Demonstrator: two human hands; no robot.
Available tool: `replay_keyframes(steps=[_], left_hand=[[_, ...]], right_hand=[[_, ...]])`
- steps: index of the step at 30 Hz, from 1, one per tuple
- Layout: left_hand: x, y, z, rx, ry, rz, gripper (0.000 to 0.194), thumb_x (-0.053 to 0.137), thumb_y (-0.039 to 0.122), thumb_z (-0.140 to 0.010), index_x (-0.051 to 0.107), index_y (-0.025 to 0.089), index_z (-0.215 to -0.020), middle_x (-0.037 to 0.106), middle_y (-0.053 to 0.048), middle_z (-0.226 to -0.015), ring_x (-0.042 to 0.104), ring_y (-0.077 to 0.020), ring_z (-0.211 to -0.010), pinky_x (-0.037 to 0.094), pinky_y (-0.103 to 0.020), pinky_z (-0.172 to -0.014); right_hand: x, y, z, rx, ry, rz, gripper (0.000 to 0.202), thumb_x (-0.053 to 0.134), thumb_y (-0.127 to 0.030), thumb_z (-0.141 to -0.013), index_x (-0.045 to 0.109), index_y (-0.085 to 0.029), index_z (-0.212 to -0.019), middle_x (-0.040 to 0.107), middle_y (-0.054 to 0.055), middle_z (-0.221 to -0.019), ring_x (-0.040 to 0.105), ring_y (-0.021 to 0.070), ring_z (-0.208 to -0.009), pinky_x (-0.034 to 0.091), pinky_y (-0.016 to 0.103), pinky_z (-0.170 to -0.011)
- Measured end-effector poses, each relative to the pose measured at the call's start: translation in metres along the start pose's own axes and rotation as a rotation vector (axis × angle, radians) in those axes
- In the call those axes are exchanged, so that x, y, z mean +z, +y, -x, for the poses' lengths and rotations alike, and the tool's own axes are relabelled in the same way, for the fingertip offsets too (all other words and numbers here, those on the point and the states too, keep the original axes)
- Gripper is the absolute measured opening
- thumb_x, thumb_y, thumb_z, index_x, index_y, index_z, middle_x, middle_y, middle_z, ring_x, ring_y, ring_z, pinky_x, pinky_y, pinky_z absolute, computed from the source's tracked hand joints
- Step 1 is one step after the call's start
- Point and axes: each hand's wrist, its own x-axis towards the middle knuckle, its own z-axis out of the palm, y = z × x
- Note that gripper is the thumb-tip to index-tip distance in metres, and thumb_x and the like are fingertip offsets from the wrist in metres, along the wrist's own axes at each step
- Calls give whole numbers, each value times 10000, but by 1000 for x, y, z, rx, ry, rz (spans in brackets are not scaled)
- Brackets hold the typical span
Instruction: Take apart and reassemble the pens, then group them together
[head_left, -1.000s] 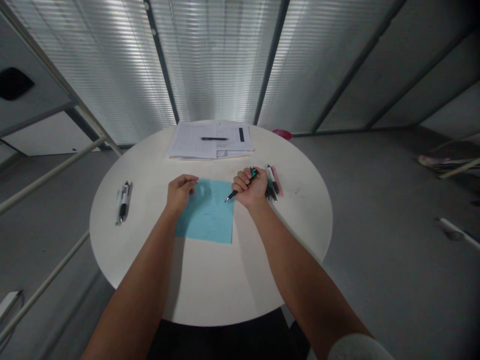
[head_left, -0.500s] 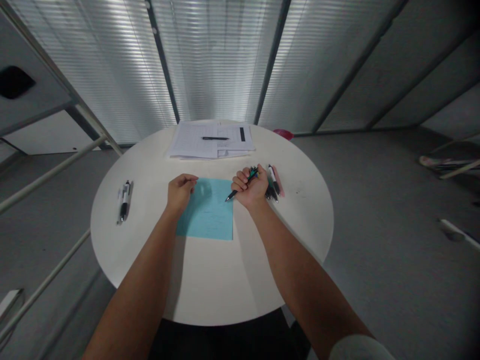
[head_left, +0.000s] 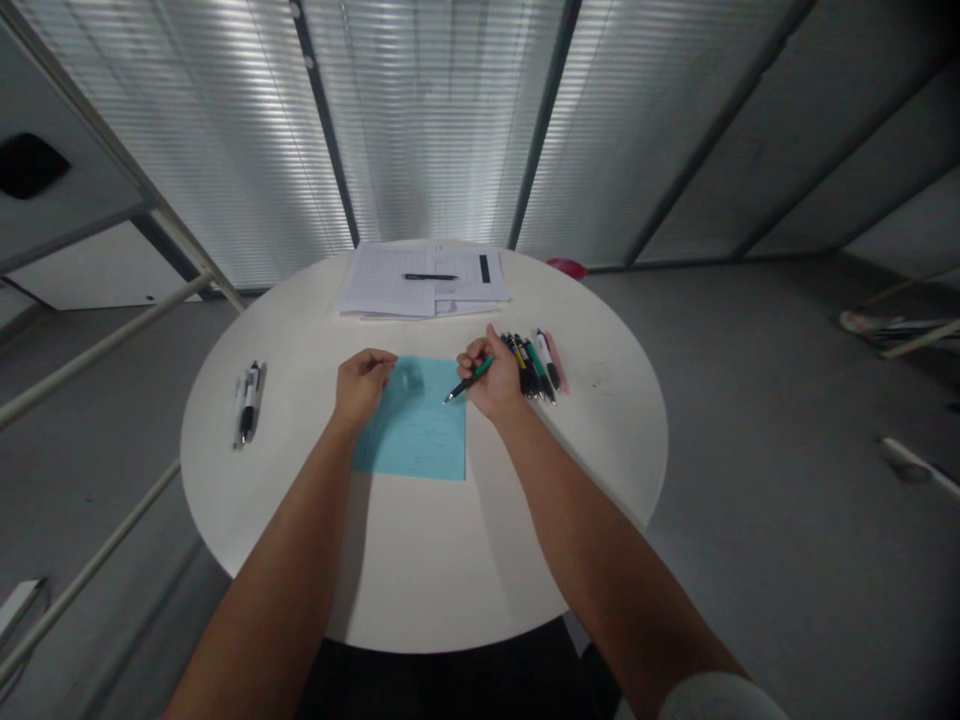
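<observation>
A blue sheet of paper [head_left: 420,440] lies flat before me, with faint handwriting on it. At its upper left corner, my left hand [head_left: 361,385] is closed, thumb and fingertips pinched on the paper's edge. My right hand [head_left: 495,378] is closed round a green and black pen [head_left: 472,378] over the paper's right edge. The pen's tip points down and left toward the sheet. Just right of that hand lies a row of several pens [head_left: 534,368], partly hidden by it.
A stack of printed papers [head_left: 390,280] with a black pen [head_left: 430,277] on top lies at the far side of the round white table [head_left: 442,590]. More pens [head_left: 249,400] lie at the left. A pink item [head_left: 559,365] lies beside the row.
My right hand has turned and shifted slightly left, its thumb now raised. The pen tip has moved a little left over the paper, and more of the pen row shows. My left hand is nearly still.
</observation>
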Motion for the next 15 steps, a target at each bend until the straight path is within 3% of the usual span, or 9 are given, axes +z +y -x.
replay_keyframes(steps=[3,6,11,15], left_hand=[[-1,-2,0,12,-1,-13,125,611,212,-671,698,174,-753,554,-24,-569,473,-135,-528,331,-291,-509],[-1,-3,-1,19,-9,-20,125,614,218,-675,700,178,-755,541,-21,-557,465,-133,-521,329,-290,-506],[0,-5,-2,22,-14,-22,114,618,222,-678,695,184,-753,530,-16,-550,462,-130,-523,327,-289,-512],[1,-7,-2,25,-24,-13,108,613,216,-683,693,185,-749,528,-15,-554,458,-129,-530,322,-290,-514]], right_hand=[[-2,5,-2,17,-33,101,595,419,-740,-823,561,-195,-629,451,-19,-479,569,138,-547,471,254,-520],[-5,8,-2,7,-27,244,600,417,-761,-799,605,-198,-711,379,-55,-409,527,136,-459,434,253,-478],[-4,12,0,-287,30,476,307,700,-478,-732,554,-225,-827,504,-82,-483,501,93,-437,336,196,-420],[0,14,7,-438,61,744,195,562,-427,-851,538,-239,-899,402,-118,-397,398,93,-341,305,210,-404]])
